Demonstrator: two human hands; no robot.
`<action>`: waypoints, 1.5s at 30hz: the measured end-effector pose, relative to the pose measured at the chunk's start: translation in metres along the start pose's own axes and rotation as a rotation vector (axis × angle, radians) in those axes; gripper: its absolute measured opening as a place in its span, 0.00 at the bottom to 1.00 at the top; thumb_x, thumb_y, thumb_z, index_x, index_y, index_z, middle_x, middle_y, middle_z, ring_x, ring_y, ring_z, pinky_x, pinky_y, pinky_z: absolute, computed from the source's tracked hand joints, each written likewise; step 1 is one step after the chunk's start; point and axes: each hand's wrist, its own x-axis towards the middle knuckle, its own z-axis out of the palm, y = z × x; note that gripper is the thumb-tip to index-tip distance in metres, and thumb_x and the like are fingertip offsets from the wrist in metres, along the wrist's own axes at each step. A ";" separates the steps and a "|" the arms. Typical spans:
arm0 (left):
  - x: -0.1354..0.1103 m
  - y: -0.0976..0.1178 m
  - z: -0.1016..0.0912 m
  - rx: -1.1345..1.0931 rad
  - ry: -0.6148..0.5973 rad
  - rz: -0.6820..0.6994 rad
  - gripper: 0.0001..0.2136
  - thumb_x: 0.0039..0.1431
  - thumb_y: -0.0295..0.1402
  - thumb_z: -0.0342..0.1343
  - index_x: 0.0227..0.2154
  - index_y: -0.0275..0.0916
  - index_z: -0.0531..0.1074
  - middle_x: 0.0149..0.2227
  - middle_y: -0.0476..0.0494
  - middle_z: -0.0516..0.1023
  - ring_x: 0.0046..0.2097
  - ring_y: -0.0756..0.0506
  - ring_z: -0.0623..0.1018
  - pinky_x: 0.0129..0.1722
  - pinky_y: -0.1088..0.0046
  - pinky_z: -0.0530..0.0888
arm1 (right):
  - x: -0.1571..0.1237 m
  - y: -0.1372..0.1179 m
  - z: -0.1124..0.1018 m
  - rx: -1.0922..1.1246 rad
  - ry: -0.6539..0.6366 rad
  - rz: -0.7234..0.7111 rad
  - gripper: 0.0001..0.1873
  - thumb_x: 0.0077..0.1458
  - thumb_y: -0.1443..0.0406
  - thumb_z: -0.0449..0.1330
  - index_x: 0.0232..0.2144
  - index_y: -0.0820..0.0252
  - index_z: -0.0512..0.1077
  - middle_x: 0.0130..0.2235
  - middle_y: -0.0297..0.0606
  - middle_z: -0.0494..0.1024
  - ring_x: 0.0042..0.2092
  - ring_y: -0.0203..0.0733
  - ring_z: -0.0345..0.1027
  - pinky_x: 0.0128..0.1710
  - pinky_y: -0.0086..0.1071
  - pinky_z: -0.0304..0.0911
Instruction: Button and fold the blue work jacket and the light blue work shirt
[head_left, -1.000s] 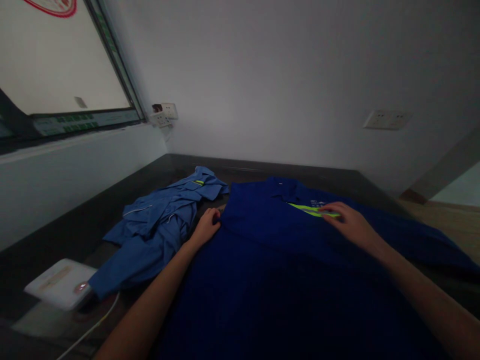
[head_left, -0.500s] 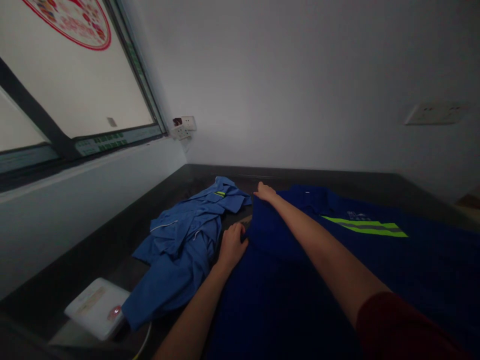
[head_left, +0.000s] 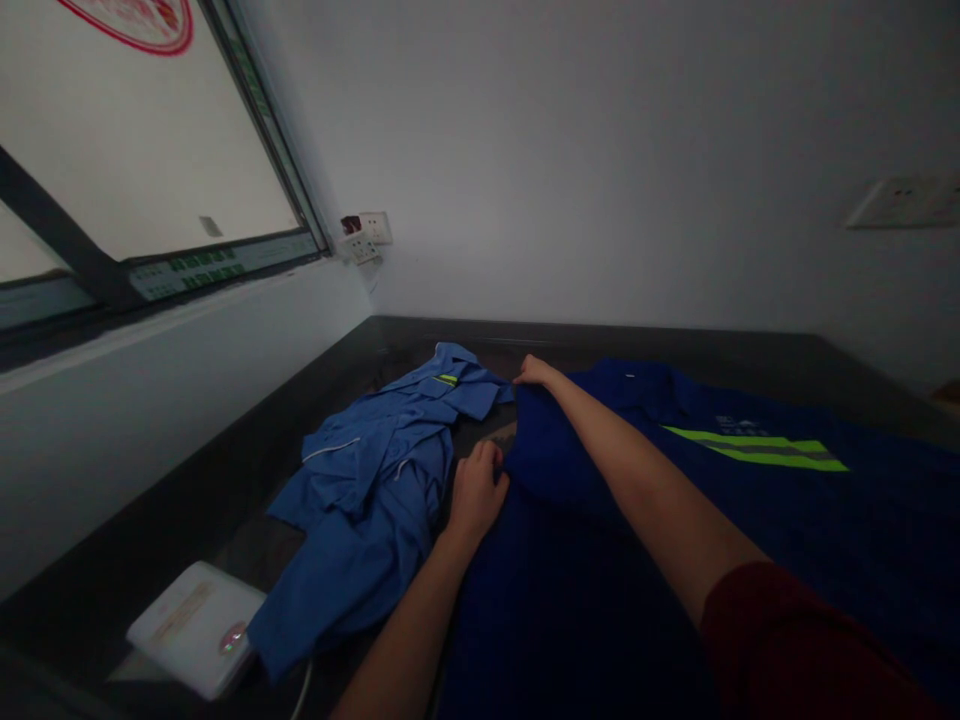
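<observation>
A dark blue work jacket (head_left: 600, 560) with a yellow-green reflective stripe lies spread over the counter, its collar toward the wall. My right hand (head_left: 534, 371) pinches the jacket's far left edge and holds that cloth slightly raised. Nearer to me, my left hand (head_left: 478, 485) is closed at the left edge of the same jacket, with fingers curled and the thumb against the cloth. Left of my hands lies a lighter blue work shirt (head_left: 367, 480), crumpled, with white piping and a small yellow-green strip.
A white box-shaped device (head_left: 195, 625) with a cable sits at the front left, partly under the light blue shirt. Walls bound the dark counter (head_left: 300, 400) at the back and left. Sockets (head_left: 367, 235) are in the corner below a window (head_left: 187, 150).
The view has shifted slightly, so the hands and clothes appear a little further right. Both hands keep their places on the dark blue jacket's edge.
</observation>
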 end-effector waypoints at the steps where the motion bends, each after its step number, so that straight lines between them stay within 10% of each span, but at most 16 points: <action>1: -0.001 0.001 0.000 0.013 0.000 0.024 0.07 0.52 0.24 0.50 0.34 0.41 0.62 0.38 0.46 0.69 0.38 0.45 0.70 0.38 0.70 0.65 | 0.001 -0.001 0.001 0.001 -0.016 0.011 0.18 0.60 0.60 0.57 0.49 0.62 0.67 0.49 0.42 0.71 0.46 0.43 0.68 0.44 0.42 0.68; 24: 0.005 -0.005 0.006 -0.196 0.042 -0.093 0.07 0.47 0.21 0.49 0.26 0.39 0.60 0.32 0.49 0.66 0.34 0.48 0.67 0.35 0.73 0.61 | 0.003 0.004 -0.003 0.033 -0.089 0.041 0.16 0.60 0.60 0.57 0.47 0.63 0.68 0.47 0.41 0.72 0.45 0.42 0.69 0.43 0.41 0.68; 40: 0.001 0.001 0.004 0.094 -0.011 -0.070 0.04 0.49 0.25 0.49 0.26 0.40 0.61 0.33 0.47 0.67 0.38 0.45 0.69 0.38 0.69 0.63 | -0.022 0.006 0.026 0.077 0.223 -0.049 0.07 0.52 0.67 0.61 0.36 0.59 0.75 0.39 0.38 0.77 0.42 0.41 0.70 0.43 0.34 0.64; 45: -0.005 0.004 -0.005 0.034 0.167 -0.037 0.15 0.46 0.22 0.49 0.38 0.38 0.65 0.42 0.42 0.68 0.48 0.42 0.69 0.48 0.63 0.65 | -0.039 0.010 0.008 0.063 0.380 -0.134 0.13 0.59 0.68 0.51 0.42 0.61 0.73 0.43 0.44 0.75 0.46 0.43 0.68 0.48 0.35 0.61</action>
